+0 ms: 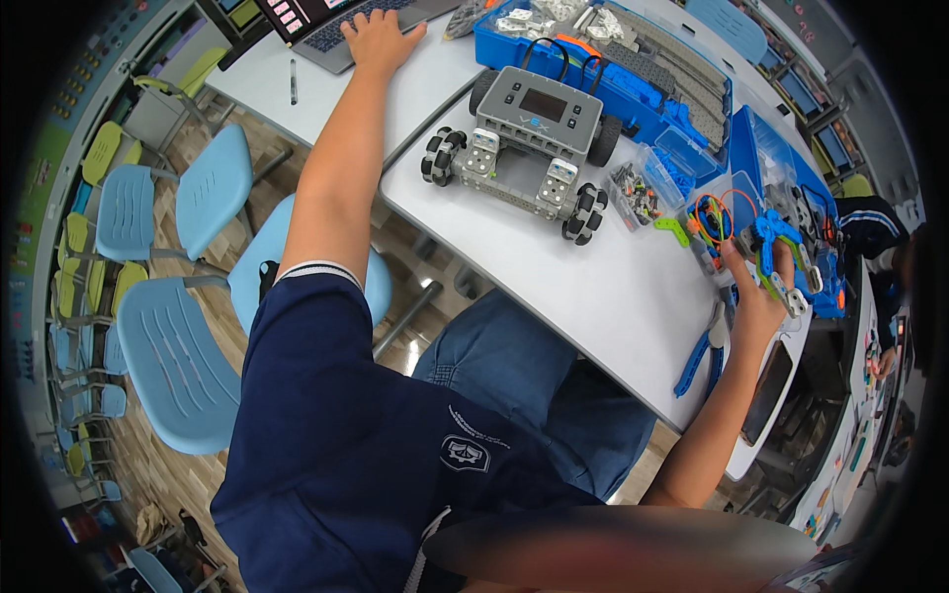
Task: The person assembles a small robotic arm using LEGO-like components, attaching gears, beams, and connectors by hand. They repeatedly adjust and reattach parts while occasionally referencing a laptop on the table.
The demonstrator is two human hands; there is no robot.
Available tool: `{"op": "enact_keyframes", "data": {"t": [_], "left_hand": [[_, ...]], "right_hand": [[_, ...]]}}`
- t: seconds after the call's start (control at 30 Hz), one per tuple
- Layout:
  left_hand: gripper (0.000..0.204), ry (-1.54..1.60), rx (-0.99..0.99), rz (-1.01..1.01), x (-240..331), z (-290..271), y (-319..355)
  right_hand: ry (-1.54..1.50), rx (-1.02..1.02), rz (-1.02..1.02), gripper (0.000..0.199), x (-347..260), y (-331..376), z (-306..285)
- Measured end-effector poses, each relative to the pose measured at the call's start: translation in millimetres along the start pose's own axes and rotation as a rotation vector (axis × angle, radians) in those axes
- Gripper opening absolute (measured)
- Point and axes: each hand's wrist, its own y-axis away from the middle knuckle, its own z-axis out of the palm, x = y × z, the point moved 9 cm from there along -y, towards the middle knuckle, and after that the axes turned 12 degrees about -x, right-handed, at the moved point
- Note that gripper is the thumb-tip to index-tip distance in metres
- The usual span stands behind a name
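My left hand [379, 42] lies on the laptop [331, 38] at the far left, fingers spread over its keyboard edge. On the right, my right hand [757, 292] is closed round a small assembly of blue plastic building parts [769, 233] with pale grey pieces at its ends. Between my hands stands a grey wheeled robot [539, 124] with a small dark screen on its top and black-and-grey wheels. Blue-handled pliers [704, 358] lie below my right hand, near the table edge.
A blue bin [499, 47] of grey and white building parts stands behind the robot. Clear boxes [638, 188] of small parts sit right of it. A pen [293, 82] lies near the laptop, a phone [766, 393] by my right forearm. Blue chairs [178, 361] stand left.
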Motion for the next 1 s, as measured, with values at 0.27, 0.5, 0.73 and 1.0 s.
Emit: {"op": "enact_keyframes", "data": {"t": [0.27, 0.5, 0.73, 1.0], "left_hand": [[0.071, -0.006, 0.058, 0.022, 3, -7, 3], [0.072, -0.013, 0.021, 0.008, 1, -3, 1], [0.075, -0.012, -0.045, 0.018, 1, 1, 1], [0.073, 0.000, 0.081, 0.002, -6, 2, -4]], "right_hand": [[0.031, -0.001, 0.021, 0.054, 2, 1, -1], [-0.006, -0.016, -0.014, 0.049, -3, 1, 0], [0.053, 0.000, -0.047, 0.050, -4, 0, 0], [0.031, -0.011, -0.010, 0.050, -3, 0, 0]]}}
